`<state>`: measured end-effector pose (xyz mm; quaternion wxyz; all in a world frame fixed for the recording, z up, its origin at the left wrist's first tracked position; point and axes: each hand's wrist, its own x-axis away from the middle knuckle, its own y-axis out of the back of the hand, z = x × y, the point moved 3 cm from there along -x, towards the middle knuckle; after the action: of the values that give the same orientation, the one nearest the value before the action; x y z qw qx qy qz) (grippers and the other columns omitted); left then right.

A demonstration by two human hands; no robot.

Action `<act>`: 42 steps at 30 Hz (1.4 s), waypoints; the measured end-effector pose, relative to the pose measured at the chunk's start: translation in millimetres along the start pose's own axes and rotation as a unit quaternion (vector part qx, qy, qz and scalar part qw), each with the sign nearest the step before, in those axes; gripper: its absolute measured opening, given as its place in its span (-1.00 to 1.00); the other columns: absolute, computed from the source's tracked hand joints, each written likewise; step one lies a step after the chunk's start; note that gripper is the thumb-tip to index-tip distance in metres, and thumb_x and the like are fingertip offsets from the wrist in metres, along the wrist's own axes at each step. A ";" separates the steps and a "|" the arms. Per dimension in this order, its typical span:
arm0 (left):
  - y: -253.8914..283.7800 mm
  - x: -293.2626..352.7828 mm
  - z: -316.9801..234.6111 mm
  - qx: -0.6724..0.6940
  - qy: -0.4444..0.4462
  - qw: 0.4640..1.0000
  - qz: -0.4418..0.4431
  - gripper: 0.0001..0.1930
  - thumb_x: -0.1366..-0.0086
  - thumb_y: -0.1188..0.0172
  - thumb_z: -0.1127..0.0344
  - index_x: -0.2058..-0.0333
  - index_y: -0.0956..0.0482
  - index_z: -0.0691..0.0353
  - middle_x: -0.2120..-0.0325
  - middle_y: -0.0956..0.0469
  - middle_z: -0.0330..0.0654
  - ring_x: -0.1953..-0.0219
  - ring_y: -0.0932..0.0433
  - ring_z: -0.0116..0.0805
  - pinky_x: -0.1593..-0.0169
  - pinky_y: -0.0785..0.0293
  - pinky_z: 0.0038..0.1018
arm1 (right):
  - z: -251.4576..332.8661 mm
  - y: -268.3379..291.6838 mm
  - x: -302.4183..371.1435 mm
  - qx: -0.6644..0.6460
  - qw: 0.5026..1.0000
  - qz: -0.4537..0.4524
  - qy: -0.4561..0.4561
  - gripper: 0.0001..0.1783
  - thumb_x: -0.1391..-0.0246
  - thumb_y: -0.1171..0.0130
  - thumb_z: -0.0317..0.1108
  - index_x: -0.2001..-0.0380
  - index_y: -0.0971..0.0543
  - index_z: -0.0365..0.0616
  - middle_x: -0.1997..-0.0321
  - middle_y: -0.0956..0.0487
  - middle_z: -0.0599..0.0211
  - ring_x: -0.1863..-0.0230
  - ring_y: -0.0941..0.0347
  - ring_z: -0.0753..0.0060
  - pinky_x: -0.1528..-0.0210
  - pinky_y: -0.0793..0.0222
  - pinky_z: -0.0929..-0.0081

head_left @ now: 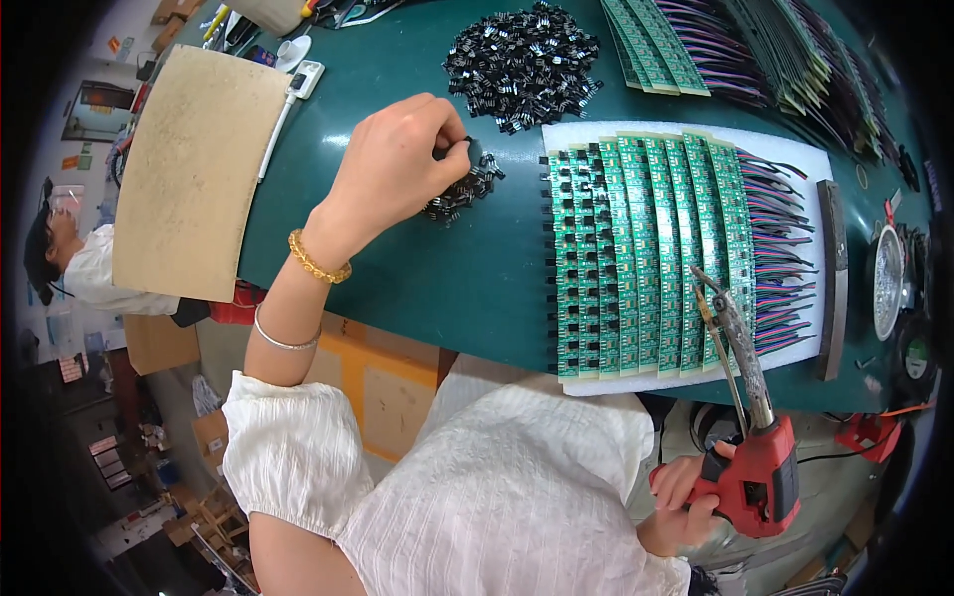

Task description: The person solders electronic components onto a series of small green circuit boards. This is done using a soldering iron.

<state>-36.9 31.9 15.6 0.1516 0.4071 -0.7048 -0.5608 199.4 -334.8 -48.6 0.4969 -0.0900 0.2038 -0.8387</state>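
Observation:
My left hand (402, 159) is closed in a pinch above a small pile of black pin components (459, 199) on the green table. Thumb and forefinger hide what they hold, if anything. My right hand (688, 497) grips a red soldering gun (775, 482) at the table's front edge. Its metal tip and thin solder feed tube (723, 358) point up over the green circuit boards (641, 258). Those boards lie side by side as long strips on a white foam sheet (810, 174). Black components line the leftmost strips, and coloured wires (780, 258) run out on the right.
A large heap of black components (522, 65) lies at the back. More wired boards (656, 45) are stacked at the back right. A dark bar (833, 278) borders the foam. A tan board (199, 169) stands at the left, where another person (99, 263) sits beyond.

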 end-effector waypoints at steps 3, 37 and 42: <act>1.8 0.2 -1.5 0.000 -0.003 1.000 -0.008 -0.88 -0.06 -0.27 0.42 0.51 -0.50 0.28 0.53 -0.52 -0.15 0.46 -0.58 -0.24 0.37 -0.49 -0.37 | 2.6 -12.0 -5.7 0.007 1.000 -0.004 -0.002 -0.24 -0.25 -0.10 -0.04 -0.23 -0.10 -0.40 0.69 -0.34 0.38 0.74 -0.24 0.49 0.63 -0.25 0.48; 18.5 28.9 -49.9 0.308 0.125 0.940 -0.074 -0.93 -0.15 -0.19 0.60 0.37 -0.55 0.37 0.37 -0.62 -0.11 0.40 -0.62 -0.44 0.30 -0.55 -0.57 | 11.1 -46.4 -21.4 -0.009 0.998 -0.022 -0.054 -0.62 -0.24 -0.05 -0.28 -0.04 -0.39 -0.27 0.63 -0.43 0.32 0.58 -0.36 0.39 0.44 -0.32 0.38; 15.2 54.6 -106.2 0.393 0.028 0.918 0.050 -0.82 -0.17 -0.06 0.76 0.25 -0.54 0.52 0.26 -0.52 0.03 0.34 -0.56 -0.37 0.28 -0.60 -0.53 | 10.0 -48.1 -28.4 0.043 0.996 0.060 -0.051 -0.42 -0.18 -0.12 -0.28 -0.19 -0.21 -0.24 0.61 -0.42 0.37 0.60 -0.34 0.47 0.50 -0.28 0.47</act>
<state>-5.8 -78.9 50.7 0.0266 0.4137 -0.8833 -0.2190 178.5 -292.3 -17.3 0.5598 -0.0986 0.1467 -0.8095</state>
